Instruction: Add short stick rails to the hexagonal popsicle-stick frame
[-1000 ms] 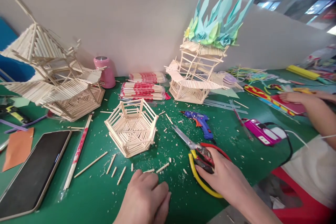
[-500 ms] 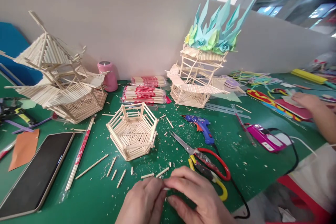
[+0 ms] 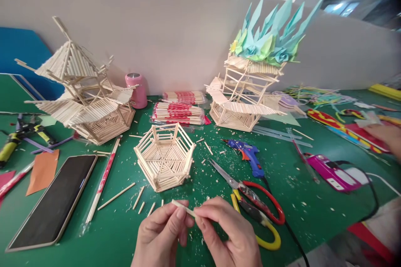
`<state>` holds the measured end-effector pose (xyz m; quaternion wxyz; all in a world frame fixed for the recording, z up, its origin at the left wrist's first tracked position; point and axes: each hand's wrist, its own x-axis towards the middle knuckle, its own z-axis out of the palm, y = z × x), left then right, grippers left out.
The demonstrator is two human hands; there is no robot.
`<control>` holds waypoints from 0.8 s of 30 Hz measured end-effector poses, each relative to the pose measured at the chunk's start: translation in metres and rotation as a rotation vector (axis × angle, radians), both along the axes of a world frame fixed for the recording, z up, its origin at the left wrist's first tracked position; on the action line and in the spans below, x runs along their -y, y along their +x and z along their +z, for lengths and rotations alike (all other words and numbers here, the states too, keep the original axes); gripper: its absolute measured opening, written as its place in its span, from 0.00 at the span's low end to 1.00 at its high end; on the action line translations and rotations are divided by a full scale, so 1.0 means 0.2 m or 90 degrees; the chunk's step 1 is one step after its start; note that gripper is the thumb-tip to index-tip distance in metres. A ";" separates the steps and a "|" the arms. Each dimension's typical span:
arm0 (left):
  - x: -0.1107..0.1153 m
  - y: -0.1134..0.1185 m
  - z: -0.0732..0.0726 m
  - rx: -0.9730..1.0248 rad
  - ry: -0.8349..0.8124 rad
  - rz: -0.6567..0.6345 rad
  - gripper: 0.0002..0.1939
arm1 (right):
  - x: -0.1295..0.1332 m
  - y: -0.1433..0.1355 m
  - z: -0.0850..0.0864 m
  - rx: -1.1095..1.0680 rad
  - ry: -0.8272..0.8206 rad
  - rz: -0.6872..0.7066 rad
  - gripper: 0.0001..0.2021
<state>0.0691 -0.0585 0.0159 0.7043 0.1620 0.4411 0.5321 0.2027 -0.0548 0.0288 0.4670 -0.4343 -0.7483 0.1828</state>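
Between my two hands is a short wooden stick (image 3: pixel 179 204), raised above the green table. My left hand (image 3: pixel 167 229) pinches its left part between thumb and forefinger. The fingertips of my right hand (image 3: pixel 224 227) close on its right end. Just beyond my hands sits a small six-sided basket-like frame (image 3: pixel 163 154) built of sticks. Several cut stick pieces (image 3: pixel 138 197) lie left of my hands. Scissors (image 3: pixel 250 200) with red handles rest to the right, overlapping a yellow-handled cutting tool (image 3: pixel 271 235).
A blue glue gun (image 3: pixel 247 154) lies right of the frame. Stick pavilions stand at the back left (image 3: pixel 94 112) and back right (image 3: pixel 247 100), the latter topped with folded paper. A phone (image 3: pixel 53 200) lies left. Another person's hand (image 3: pixel 382 133) is at far right.
My hands have turned and opened out, bringing the short stick into plain view between the fingertips. The camera view has shifted, so the table things appear farther right.
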 end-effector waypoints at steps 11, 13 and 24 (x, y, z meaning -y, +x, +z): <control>0.00 -0.04 0.02 -0.147 0.005 0.014 0.14 | -0.34 0.69 -0.15 0.275 -0.172 -0.476 0.20; 0.00 -0.05 0.00 -0.132 0.006 0.008 0.13 | -0.37 0.75 -0.18 0.280 -0.178 -0.480 0.20; -0.04 -0.07 -0.09 -0.034 -0.088 0.072 0.12 | -0.26 0.28 -0.09 0.139 -0.150 -0.132 0.09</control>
